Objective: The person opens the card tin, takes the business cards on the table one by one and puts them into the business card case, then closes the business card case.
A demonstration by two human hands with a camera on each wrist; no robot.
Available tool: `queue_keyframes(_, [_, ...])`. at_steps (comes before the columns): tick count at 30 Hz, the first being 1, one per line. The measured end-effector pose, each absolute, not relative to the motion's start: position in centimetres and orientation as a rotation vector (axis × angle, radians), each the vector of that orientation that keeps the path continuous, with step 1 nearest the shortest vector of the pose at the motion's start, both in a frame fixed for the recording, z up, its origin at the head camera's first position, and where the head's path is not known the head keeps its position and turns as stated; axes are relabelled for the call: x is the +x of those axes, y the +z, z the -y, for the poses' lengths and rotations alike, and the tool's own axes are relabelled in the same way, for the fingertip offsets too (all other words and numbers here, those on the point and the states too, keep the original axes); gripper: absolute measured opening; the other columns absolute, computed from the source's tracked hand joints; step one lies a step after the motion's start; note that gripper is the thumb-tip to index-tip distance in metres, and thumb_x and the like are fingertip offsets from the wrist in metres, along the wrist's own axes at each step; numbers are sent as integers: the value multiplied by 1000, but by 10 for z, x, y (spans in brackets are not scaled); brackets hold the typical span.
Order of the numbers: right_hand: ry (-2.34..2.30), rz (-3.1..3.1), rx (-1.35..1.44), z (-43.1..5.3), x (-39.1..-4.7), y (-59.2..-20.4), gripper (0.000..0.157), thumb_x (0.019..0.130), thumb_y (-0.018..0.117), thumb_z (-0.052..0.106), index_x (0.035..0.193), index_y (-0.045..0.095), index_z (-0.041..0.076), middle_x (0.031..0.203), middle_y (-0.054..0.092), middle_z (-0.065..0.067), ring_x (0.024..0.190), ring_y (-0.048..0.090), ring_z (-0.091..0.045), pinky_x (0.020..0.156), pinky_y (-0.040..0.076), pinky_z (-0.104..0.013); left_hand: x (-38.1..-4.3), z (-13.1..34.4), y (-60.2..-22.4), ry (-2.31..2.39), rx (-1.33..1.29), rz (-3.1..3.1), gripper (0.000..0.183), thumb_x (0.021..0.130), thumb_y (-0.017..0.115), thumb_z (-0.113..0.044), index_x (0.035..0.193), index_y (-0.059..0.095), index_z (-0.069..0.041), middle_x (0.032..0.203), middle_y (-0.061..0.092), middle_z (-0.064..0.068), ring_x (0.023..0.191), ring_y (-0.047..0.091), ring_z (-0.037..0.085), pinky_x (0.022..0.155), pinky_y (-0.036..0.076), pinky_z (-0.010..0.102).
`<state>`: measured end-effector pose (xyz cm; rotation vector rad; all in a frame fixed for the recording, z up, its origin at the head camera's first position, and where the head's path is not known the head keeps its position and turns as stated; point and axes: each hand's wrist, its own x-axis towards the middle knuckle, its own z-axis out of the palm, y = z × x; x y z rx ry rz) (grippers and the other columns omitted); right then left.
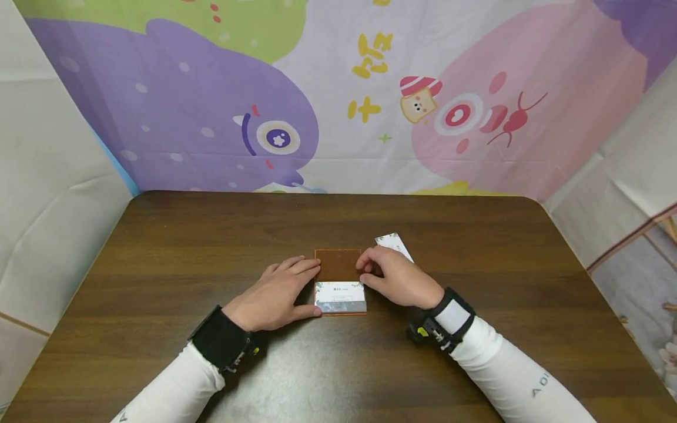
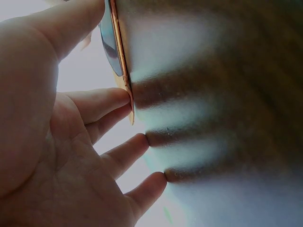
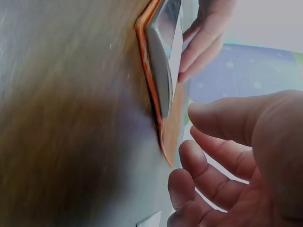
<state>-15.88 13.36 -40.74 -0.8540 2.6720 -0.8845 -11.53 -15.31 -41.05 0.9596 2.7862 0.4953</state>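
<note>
A brown leather card holder (image 1: pixel 337 265) lies unfolded on the table. White printed cards (image 1: pixel 338 289) sit in the grey metallic case (image 3: pixel 157 71) on its near half. My left hand (image 1: pixel 279 292) rests along the holder's left side, fingers stretched, with the thumb at the near corner and a fingertip on the brown edge in the left wrist view. At the opposite side, my right hand (image 1: pixel 399 276) hovers over the holder's edge. Its fingers are loosely bent with nothing between them in the right wrist view.
Another white printed card (image 1: pixel 394 244) lies on the brown wooden table (image 1: pixel 211 235) behind my right hand, which partly covers it. A cartoon-printed cloth (image 1: pixel 349 158) hangs along the table's far edge, with pale cloth panels (image 1: pixel 58 164) at the sides.
</note>
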Motion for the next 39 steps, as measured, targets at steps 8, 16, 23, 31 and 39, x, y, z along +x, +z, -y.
queue_keyframes(8, [-852, -2782, -795, -142, -165, -406, 18, 98, 77, 12, 113, 68, 9, 98, 62, 0, 93, 58, -20, 83, 51, -37, -115, 154, -410, 489, 959, -2786, 85, 97, 76, -51, 159, 47, 0, 164, 45, 14, 153, 35, 40, 115, 36, 65])
queue_keyframes(16, [-835, -2846, -710, -150, -170, -408, 28, 96, 80, 15, 119, 67, 5, 106, 63, -6, 97, 58, -22, 84, 51, -38, -116, 154, -410, 487, 957, -2786, 86, 97, 76, -51, 159, 46, 0, 164, 44, 14, 153, 35, 40, 115, 36, 65])
queue_keyframes(23, [-780, -2920, -571, -158, -174, -411, 40, 95, 83, 23, 122, 64, 1, 108, 62, -12, 95, 56, -26, 82, 52, -42, -116, 154, -410, 480, 960, -2789, 86, 97, 76, -51, 159, 46, 0, 164, 44, 14, 154, 34, 40, 115, 36, 65])
queue_keyframes(31, [-709, -2968, -411, -164, -176, -412, 58, 93, 84, 31, 132, 59, -4, 119, 60, -19, 105, 54, -35, 89, 49, -47, -114, 153, -410, 488, 963, -2788, 86, 97, 76, -51, 159, 47, 0, 164, 45, 14, 153, 35, 40, 115, 36, 65])
queue_keyframes(39, [-697, -2979, -312, -170, -178, -414, 68, 91, 86, 36, 135, 56, -5, 116, 57, -20, 106, 52, -36, 86, 49, -47, -114, 153, -410, 490, 958, -2785, 86, 97, 76, -51, 159, 47, 0, 164, 44, 14, 154, 34, 40, 115, 36, 65])
